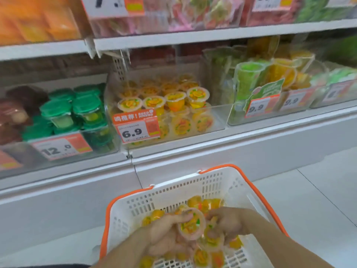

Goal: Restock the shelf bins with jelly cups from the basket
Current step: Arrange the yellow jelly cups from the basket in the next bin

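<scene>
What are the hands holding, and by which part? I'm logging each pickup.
The left hand grips a jelly cup by its rim, thumb on the lid. The right hand curls round another cup's side.

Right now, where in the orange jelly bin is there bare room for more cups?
Bare floor shows at the right end of the 6.9 bin, between the orange jelly cups and its right wall. The left and middle are crowded. Both hands are in the basket.

Shop aisle, white shelving all the way across

Pale tiled floor [313, 200] runs off toward 3 o'clock with thin dark grout lines. White shelf base panel [212, 151] sits dead centre, another white shelf board [193, 36] up at 12. Orange price tags [135, 125] clipped along the fronts, lighting's even and bright, kinda blurry at the edges.
</scene>
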Demonstrator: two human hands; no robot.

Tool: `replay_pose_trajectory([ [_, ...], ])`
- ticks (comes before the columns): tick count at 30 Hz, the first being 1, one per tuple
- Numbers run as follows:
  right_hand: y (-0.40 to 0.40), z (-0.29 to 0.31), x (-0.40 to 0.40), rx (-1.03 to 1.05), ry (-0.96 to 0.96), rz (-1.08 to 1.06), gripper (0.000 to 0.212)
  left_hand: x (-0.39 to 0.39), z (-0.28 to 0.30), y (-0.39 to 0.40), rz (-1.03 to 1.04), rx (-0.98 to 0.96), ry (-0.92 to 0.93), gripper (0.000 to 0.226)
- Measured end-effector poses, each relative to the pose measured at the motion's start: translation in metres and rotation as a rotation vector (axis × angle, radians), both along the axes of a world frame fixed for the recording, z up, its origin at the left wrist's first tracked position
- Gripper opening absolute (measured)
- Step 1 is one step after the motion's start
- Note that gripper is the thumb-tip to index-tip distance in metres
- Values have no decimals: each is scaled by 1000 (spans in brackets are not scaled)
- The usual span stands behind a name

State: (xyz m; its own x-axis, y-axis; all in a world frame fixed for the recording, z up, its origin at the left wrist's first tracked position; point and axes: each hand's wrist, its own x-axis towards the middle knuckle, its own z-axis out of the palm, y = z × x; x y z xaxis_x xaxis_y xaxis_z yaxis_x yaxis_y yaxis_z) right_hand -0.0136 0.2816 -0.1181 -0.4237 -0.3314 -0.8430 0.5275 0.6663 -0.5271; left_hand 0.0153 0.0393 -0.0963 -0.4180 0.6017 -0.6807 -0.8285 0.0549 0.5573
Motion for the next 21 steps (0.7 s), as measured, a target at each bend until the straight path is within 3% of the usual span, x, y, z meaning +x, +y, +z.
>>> replay_pose_trajectory([
  [5, 12, 132, -40, -291, 305, -106, 28, -36, 114, -12, 49, 54, 147, 38],
  [11, -22, 244, -39, -557, 495, -130, 58, -33, 201, -24, 306, 108, 292, 46],
  [17, -77, 271, -32, -393, 879, -159, 48, -25, 233, -18, 571, 287, 393, 39],
  [21, -90, 281, -48, -147, 1079, -255, 67, -29, 244, -28, 692, 311, 420, 38],
])
